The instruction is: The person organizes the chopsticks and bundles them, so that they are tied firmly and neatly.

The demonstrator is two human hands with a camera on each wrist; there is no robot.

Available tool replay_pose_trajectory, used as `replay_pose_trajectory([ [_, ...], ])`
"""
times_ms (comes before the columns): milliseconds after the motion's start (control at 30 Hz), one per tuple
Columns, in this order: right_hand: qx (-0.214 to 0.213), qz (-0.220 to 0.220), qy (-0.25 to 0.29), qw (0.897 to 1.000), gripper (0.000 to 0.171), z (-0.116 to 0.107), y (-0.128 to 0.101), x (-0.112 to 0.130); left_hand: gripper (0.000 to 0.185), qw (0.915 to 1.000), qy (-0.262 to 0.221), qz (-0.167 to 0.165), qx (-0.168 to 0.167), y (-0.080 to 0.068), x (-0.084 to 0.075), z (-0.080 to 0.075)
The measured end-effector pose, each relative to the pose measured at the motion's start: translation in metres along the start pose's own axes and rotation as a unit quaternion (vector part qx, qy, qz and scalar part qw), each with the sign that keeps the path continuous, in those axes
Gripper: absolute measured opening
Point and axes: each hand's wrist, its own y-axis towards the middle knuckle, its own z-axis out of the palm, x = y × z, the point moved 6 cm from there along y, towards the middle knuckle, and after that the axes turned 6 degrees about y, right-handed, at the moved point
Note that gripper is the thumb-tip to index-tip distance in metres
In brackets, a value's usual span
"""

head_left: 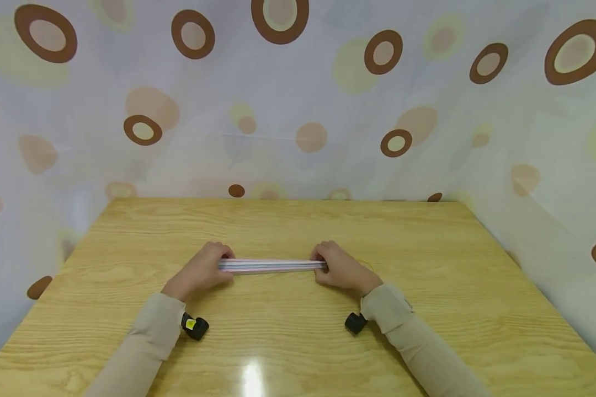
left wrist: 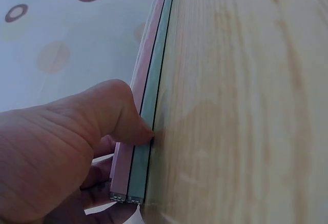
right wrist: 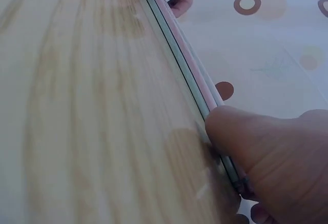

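Observation:
A long, narrow stack of layered pastel strips (head_left: 273, 266) lies crosswise over the wooden table between both hands. Pink and green layers (left wrist: 148, 80) with thin dark lines between them show in the left wrist view. My left hand (head_left: 209, 267) grips the stack's left end, thumb on the near side and fingers round the far side. At the opposite end my right hand (head_left: 341, 268) holds it the same way, its thumb (right wrist: 223, 126) pressed along the green face. The fingers behind the stack are partly hidden.
The wood-grain table (head_left: 278, 342) reaches back to a white curtain (head_left: 278, 160) patterned with brown rings and pale dots. A thin yellow loop (head_left: 366, 265) shows just behind the right wrist. Small black cameras (head_left: 196, 327) sit at both cuffs.

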Motion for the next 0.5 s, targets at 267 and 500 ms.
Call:
replay_pose_trajectory([
  [267, 0.010, 0.008, 0.001, 1.000, 0.014, 0.0012, -0.0024, 0.0001, 0.023, 0.9993, -0.024, -0.014, 0.026, 0.0011, 0.0018, 0.0020],
  [500, 0.008, 0.002, -0.001, 1.000, 0.015, 0.0010, -0.0050, 0.0044, 0.025, 0.9986, -0.024, -0.009, 0.046, -0.0014, -0.0011, 0.0018],
])
